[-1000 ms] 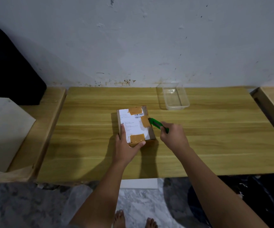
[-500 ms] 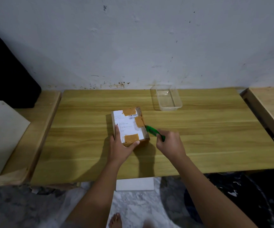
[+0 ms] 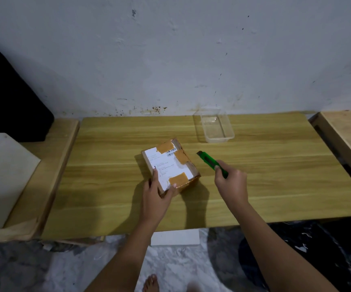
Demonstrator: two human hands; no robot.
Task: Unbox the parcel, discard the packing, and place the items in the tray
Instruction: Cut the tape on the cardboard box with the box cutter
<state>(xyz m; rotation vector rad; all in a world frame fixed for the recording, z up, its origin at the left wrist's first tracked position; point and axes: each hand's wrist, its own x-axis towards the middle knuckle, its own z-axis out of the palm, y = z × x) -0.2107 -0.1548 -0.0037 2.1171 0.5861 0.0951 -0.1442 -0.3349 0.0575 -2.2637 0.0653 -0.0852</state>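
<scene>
Right, your parcel (image 3: 170, 165) sits near the middle of the wooden table (image 3: 275, 175), a small cardboard box turned slightly askew, with a white shipping label on top and brown tape patches over the corners and the right edge. It looks light and stiff, the sort that will skate across the smooth tabletop if you push a blade against it, so pin it from above or clamp it by its side walls, not by the taped seams. Your left hand (image 3: 156, 192) is doing that now, fingers spread over the near-left corner, thumb on the near edge. Your right hand (image 3: 231, 184) is closed around the green utility knife (image 3: 210, 163), its tip pointing away to the far left, just beside the box's right side and apart from it. Beyond, at the far edge by the wall, the clear plastic tray (image 3: 230, 135) waits empty. Nothing looks cut open yet.
</scene>
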